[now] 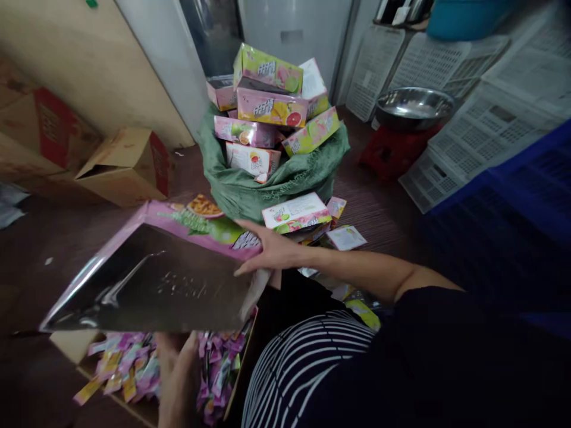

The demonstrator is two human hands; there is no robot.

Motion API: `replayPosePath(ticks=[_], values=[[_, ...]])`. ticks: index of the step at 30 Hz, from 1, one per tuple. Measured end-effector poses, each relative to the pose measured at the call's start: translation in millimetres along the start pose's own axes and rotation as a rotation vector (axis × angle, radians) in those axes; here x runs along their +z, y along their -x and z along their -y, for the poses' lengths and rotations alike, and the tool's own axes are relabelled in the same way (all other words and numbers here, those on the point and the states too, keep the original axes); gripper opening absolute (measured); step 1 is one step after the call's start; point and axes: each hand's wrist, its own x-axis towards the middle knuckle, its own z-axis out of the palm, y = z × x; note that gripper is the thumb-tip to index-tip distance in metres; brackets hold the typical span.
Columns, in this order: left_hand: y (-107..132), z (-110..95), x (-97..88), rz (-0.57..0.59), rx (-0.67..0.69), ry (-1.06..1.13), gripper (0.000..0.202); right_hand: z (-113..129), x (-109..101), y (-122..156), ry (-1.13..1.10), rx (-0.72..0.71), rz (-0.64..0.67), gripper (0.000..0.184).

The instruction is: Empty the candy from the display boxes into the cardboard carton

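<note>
A large pink printed box [156, 279] with fruit pictures is tilted in front of me, its dark, glossy side facing up toward me. My right hand [272, 246] grips the box's right end, thumb on the near side and fingers over the printed edge. From below, my left hand [178, 374] reaches up to the lower edge; its fingertips are hidden behind the box. Beneath is an open cardboard carton [243, 365] filled with small pink, purple and yellow sachets [134, 365].
Ahead stands a green sack [276, 193] heaped with printed boxes [272, 110]. Another box [297, 211] and packaging scraps lie beside it. Brown cartons [127, 166] stand left. On the right are a metal bowl [414, 104] on a red stand [386, 151] and white crates [468, 139].
</note>
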Motion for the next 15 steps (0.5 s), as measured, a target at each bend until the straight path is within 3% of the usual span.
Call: replayPosePath(ticks=[2,4,7,9,12,15], values=[[-1,-6,10.0,0.044,-0.051,0.043,0.059,5,-41,8,0.3,-0.114,-0.127,0.09],[-2,-4,6.8,0.035,-0.137,0.001,0.054,3,-78,18,0.66,-0.148,-0.209,0.072],[0,9,-14.5,-0.157,-0.232,0.0,0.059,-29,-117,40,1.145,-0.066,-0.223,0.062],[9,18,-30.5,-0.281,-0.269,0.019,0.063,-66,-128,60,1.341,0.054,-0.144,0.065],[31,28,-48.3,-0.348,-0.318,0.016,0.06,-117,-131,84,1.45,0.262,-0.04,0.083],[51,33,-61.3,-0.422,-0.394,-0.029,0.058,-136,-133,85,1.465,0.33,-0.079,0.097]])
